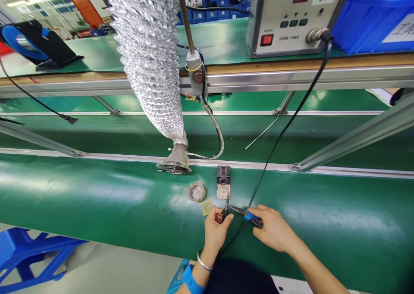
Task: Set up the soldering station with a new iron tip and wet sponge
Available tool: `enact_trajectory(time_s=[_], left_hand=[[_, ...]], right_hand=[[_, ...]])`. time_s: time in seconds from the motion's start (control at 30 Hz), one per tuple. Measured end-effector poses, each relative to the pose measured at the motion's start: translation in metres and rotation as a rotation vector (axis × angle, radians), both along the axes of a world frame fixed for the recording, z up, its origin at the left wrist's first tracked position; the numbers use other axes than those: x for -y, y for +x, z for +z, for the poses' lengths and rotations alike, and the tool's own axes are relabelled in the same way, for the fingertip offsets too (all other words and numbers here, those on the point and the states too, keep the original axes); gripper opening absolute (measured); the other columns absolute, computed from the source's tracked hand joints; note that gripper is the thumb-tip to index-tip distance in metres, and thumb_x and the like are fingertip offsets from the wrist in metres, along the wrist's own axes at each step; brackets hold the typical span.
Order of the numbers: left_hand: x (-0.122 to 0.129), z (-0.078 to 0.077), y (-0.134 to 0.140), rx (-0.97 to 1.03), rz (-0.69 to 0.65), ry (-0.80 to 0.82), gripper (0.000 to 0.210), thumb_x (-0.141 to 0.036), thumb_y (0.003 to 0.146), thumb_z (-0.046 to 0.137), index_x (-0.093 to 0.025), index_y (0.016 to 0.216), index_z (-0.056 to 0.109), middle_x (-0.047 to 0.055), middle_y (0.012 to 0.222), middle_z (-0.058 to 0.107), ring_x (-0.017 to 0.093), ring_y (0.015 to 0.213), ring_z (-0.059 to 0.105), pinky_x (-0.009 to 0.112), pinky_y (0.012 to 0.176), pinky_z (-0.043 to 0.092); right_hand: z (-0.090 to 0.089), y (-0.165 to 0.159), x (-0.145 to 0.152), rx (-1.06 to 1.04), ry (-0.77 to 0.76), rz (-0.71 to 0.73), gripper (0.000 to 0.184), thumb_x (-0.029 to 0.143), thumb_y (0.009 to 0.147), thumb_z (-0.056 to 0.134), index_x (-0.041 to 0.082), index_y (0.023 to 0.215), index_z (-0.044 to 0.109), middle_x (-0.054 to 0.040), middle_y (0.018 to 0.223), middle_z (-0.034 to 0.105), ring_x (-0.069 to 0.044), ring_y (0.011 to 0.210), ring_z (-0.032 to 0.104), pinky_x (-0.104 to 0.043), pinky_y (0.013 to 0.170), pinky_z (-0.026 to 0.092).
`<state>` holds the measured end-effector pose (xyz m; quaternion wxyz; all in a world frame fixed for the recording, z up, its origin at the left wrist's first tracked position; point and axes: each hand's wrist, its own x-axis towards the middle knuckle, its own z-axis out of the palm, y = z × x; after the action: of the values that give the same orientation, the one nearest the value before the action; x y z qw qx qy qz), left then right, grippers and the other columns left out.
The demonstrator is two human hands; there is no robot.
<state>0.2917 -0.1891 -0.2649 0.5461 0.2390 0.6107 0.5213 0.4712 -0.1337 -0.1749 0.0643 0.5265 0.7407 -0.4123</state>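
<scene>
Pliers (pixel 252 219) with blue and black handles sit in the right grip (pixel 274 228), fingers wrapped around them, their nose pointing left at the metal part of a soldering iron (pixel 225 214). The left grip (pixel 215 229) grasps that iron by its dark handle, above the near part of the green table (pixel 106 207), its tip aimed to the far side, toward a small stand (pixel 223 173). Left of the stand are a round dish (pixel 197 192) and, nearer, a yellow pad (pixel 205 210).

The step in hand looks to be plier work on the iron's metal, just beyond the handle. The nose shows so small that I cannot tell whether it has closed on the metal or merely rests beside it. The next move, I judge, calls for a steady left grip, a square bite and fingers kept back from metal that may be hot.
</scene>
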Motion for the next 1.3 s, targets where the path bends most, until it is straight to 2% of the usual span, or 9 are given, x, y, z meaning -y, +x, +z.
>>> enact_trajectory(time_s=[0.23, 0.43, 0.57, 0.67, 0.8, 0.9, 1.07, 1.2, 1.3], left_hand=[[0.000, 0.006, -0.009, 0.388, -0.160, -0.097, 0.049, -0.054, 0.070, 0.067, -0.010, 0.092, 0.062, 0.003, 0.066, 0.061, 0.008, 0.051, 0.051, 0.020, 0.047, 0.037], [0.002, 0.010, -0.007, 0.566, -0.330, -0.101, 0.059, -0.064, 0.068, 0.063, -0.008, 0.086, 0.062, 0.002, 0.057, 0.057, 0.007, 0.039, 0.045, 0.019, 0.036, 0.032], [0.004, 0.000, 0.000, 0.273, -0.210, -0.054, 0.045, -0.050, 0.060, 0.076, -0.016, 0.073, 0.050, -0.005, 0.052, 0.050, 0.006, 0.040, 0.041, 0.018, 0.037, 0.032], [0.004, -0.005, 0.003, 0.010, -0.031, 0.003, 0.039, -0.036, 0.060, 0.081, -0.015, 0.069, 0.049, -0.007, 0.054, 0.047, 0.004, 0.048, 0.042, 0.015, 0.046, 0.036], [0.004, -0.002, -0.002, 0.348, -0.154, -0.058, 0.041, -0.050, 0.068, 0.071, -0.013, 0.081, 0.058, 0.000, 0.062, 0.059, 0.006, 0.045, 0.046, 0.017, 0.039, 0.034], [0.004, 0.002, -0.006, 0.603, -0.281, -0.070, 0.051, -0.056, 0.072, 0.065, -0.008, 0.089, 0.063, 0.005, 0.062, 0.062, 0.007, 0.039, 0.048, 0.017, 0.034, 0.032], [0.004, 0.003, -0.005, 0.752, -0.334, -0.048, 0.049, -0.054, 0.073, 0.064, -0.006, 0.086, 0.064, 0.006, 0.056, 0.062, 0.006, 0.034, 0.045, 0.017, 0.030, 0.027], [0.005, 0.002, -0.001, 0.647, -0.330, -0.004, 0.043, -0.052, 0.069, 0.069, -0.012, 0.076, 0.055, 0.002, 0.056, 0.060, 0.005, 0.035, 0.042, 0.016, 0.032, 0.025], [0.005, 0.001, 0.005, 0.345, -0.154, 0.024, 0.041, -0.040, 0.059, 0.080, -0.016, 0.072, 0.049, -0.004, 0.057, 0.057, 0.004, 0.043, 0.044, 0.015, 0.040, 0.033]], right_hand=[[-0.003, 0.017, -0.007, -0.177, 0.007, 0.015, 0.048, 0.014, 0.064, 0.048, 0.025, 0.109, 0.060, -0.0026, 0.097, 0.057, -0.019, 0.094, 0.052, -0.028, 0.084, 0.040], [-0.002, 0.018, -0.019, -0.255, -0.045, 0.062, 0.046, 0.011, 0.060, 0.047, 0.026, 0.102, 0.061, -0.0002, 0.092, 0.056, -0.017, 0.090, 0.052, -0.026, 0.081, 0.039], [-0.002, 0.007, -0.011, -0.132, -0.062, 0.070, 0.038, 0.013, 0.059, 0.044, 0.024, 0.090, 0.062, -0.0005, 0.080, 0.054, -0.017, 0.080, 0.052, -0.027, 0.072, 0.038], [-0.005, 0.004, -0.001, -0.014, -0.066, 0.011, 0.044, 0.018, 0.064, 0.046, 0.024, 0.104, 0.061, -0.0041, 0.093, 0.059, -0.024, 0.102, 0.051, -0.033, 0.086, 0.039], [-0.006, 0.013, -0.002, -0.057, -0.064, -0.002, 0.051, 0.022, 0.067, 0.049, 0.024, 0.118, 0.055, -0.0052, 0.111, 0.056, -0.023, 0.113, 0.046, -0.035, 0.097, 0.035], [-0.002, 0.020, -0.009, -0.164, -0.052, 0.031, 0.045, 0.018, 0.066, 0.048, 0.024, 0.110, 0.059, -0.0031, 0.102, 0.056, -0.020, 0.100, 0.051, -0.031, 0.091, 0.039], [0.004, 0.018, -0.013, -0.228, -0.059, 0.092, 0.042, 0.013, 0.062, 0.047, 0.024, 0.100, 0.061, -0.0010, 0.091, 0.057, -0.018, 0.093, 0.052, -0.028, 0.083, 0.040], [0.004, 0.015, -0.009, -0.198, -0.055, 0.095, 0.043, 0.014, 0.064, 0.047, 0.024, 0.101, 0.063, -0.0021, 0.091, 0.060, -0.019, 0.093, 0.055, -0.028, 0.082, 0.042], [-0.002, 0.014, -0.003, -0.093, -0.050, 0.057, 0.047, 0.017, 0.066, 0.047, 0.026, 0.110, 0.062, -0.0035, 0.104, 0.061, -0.023, 0.107, 0.053, -0.032, 0.090, 0.040]])
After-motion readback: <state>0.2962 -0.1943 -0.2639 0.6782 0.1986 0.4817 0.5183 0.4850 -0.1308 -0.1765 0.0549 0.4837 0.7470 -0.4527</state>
